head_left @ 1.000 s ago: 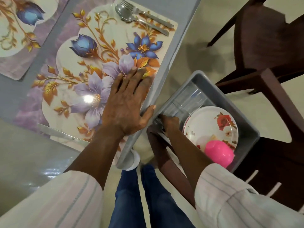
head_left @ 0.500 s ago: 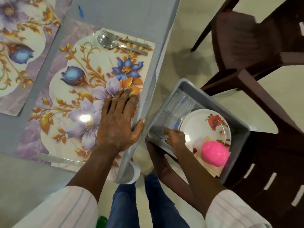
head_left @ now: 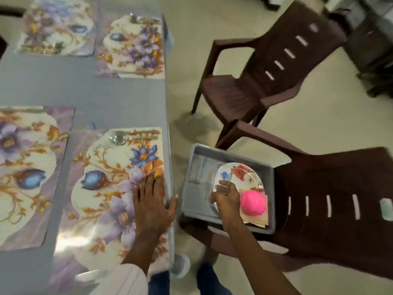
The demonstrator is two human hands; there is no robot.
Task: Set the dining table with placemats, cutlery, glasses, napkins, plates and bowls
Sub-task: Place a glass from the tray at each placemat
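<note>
The right hand (head_left: 225, 195) has lifted, grasping a clear glass (head_left: 214, 188) over the bin (head_left: 234, 154); left hand (head_left: 151, 206) flat, released, on placemat (head_left: 102, 158).

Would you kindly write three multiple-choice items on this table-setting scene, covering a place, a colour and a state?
1. Where does the grey plastic tub sit?
A. on a brown chair
B. on the table
C. on the floor

2. What colour is the round bowl in the tub?
A. green
B. pink
C. white

3. How is the left hand?
A. gripping a fork
B. lying flat on the floral placemat
C. raised in air

Answers:
1 A, a brown seat shows beneath the tub.
2 B, it is bright pink.
3 B, its fingers lie spread on the mat.
</note>
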